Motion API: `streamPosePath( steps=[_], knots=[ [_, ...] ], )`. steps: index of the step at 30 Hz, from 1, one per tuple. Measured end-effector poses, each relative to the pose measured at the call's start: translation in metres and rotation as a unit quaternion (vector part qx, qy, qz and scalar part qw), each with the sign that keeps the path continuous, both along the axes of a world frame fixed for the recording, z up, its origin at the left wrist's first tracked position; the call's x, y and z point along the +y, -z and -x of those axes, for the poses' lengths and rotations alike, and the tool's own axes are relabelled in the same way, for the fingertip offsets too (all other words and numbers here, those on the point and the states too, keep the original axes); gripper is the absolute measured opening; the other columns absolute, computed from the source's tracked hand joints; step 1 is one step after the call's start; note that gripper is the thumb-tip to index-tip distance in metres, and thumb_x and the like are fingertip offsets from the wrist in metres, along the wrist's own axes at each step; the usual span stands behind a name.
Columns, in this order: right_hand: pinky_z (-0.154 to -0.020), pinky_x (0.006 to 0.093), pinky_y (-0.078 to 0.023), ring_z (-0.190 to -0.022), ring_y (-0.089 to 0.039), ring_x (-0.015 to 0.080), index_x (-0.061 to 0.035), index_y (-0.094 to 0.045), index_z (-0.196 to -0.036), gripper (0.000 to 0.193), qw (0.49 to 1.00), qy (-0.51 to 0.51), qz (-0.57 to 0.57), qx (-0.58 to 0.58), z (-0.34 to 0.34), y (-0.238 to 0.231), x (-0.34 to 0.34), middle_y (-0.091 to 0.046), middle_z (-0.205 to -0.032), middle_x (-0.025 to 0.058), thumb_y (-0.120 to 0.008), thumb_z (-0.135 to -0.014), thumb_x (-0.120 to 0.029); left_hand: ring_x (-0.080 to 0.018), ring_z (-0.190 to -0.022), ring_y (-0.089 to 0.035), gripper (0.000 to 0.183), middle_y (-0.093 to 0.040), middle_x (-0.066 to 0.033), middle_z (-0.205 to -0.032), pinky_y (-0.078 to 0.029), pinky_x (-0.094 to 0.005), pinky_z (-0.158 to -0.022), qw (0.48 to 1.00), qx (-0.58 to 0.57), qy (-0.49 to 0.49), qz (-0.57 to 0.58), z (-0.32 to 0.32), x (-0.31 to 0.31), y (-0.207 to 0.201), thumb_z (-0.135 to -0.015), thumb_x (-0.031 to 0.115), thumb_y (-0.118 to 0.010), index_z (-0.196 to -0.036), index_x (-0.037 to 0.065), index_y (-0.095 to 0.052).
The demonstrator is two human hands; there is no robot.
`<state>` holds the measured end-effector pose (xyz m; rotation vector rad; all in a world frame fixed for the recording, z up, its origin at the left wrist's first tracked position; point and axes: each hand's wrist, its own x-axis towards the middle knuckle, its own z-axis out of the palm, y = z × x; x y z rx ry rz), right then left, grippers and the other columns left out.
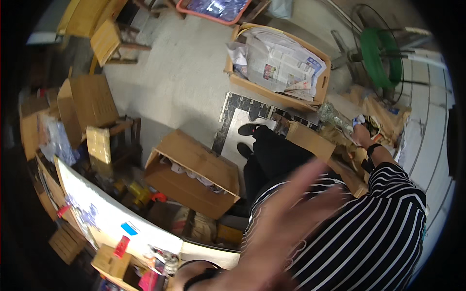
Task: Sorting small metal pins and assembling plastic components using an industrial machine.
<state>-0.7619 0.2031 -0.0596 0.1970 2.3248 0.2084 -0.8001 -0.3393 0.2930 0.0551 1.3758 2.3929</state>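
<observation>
My left hand [291,218] is raised close in front of my striped shirt, smeared by motion. Its fingers look stretched out and apart, and nothing shows in them. At the right, my right hand [360,135] reaches down with its fingers curled beside a cardboard box. A small white and blue piece [359,119] shows at its fingertips, too small to name. A silvery, glittering bundle [335,117] lies against that hand; whether the fingers grip it is unclear. Crumpled brown paper [374,106] is heaped just beyond.
A carton lined with newspaper [276,63] stands ahead. An open carton [194,169] holding pale items sits left of my legs. At lower left is a white tabletop [111,208] with small things on it. A green coil [376,57] hangs on a wire stand at far right.
</observation>
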Motion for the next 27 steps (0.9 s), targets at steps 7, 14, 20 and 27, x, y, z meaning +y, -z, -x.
streamPosePath(
  steps=[7,14,20,27],
  knots=[
    [-0.068,0.0429,-0.048,-0.083,-0.059,0.0355,0.0006,-0.062,-0.078,0.016,0.989,0.128,-0.065,-0.029,-0.027,-0.038,-0.054,-0.061,-0.082,0.0208,-0.059,-0.067,-0.010,-0.0281,-0.113,-0.049,0.045,-0.046,-0.0167,-0.126,-0.044,-0.0394,-0.091,0.947,-0.211,-0.200,0.136,-0.060,-0.114,0.160,-0.076,0.004,-0.048,-0.121,-0.004,-0.045],
    [-0.060,0.0402,-0.050,-0.077,-0.063,0.0283,-0.0070,-0.066,-0.082,0.014,0.988,-0.015,-0.142,-0.067,-0.077,0.008,-0.030,-0.064,-0.081,0.0106,-0.061,-0.070,-0.010,-0.0244,-0.102,-0.057,0.024,-0.060,-0.0144,-0.107,-0.046,-0.0417,-0.086,0.874,-0.370,-0.316,0.003,-0.167,-0.192,0.295,-0.084,0.013,-0.052,-0.104,0.000,-0.057],
    [-0.054,0.0391,-0.045,-0.076,-0.063,0.0216,-0.0147,-0.069,-0.085,0.015,0.981,-0.043,-0.187,0.019,-0.059,0.082,0.009,-0.066,-0.080,0.0032,-0.057,-0.076,-0.014,-0.0312,-0.105,-0.055,0.034,-0.058,-0.0173,-0.111,-0.048,-0.0433,-0.084,0.859,-0.448,-0.246,-0.006,-0.176,-0.208,0.338,-0.075,0.005,-0.047,-0.108,-0.001,-0.053],
    [-0.058,0.0371,-0.041,-0.072,-0.061,0.0211,-0.0159,-0.068,-0.073,0.009,0.951,-0.173,-0.250,-0.063,-0.007,0.090,0.062,-0.065,-0.072,0.0012,-0.059,-0.072,-0.016,-0.0261,-0.090,-0.058,0.021,-0.061,-0.0137,-0.098,-0.048,-0.0381,-0.078,0.856,-0.457,-0.216,0.112,-0.084,-0.161,0.325,-0.083,0.008,-0.044,-0.097,-0.003,-0.056]
  ],
)
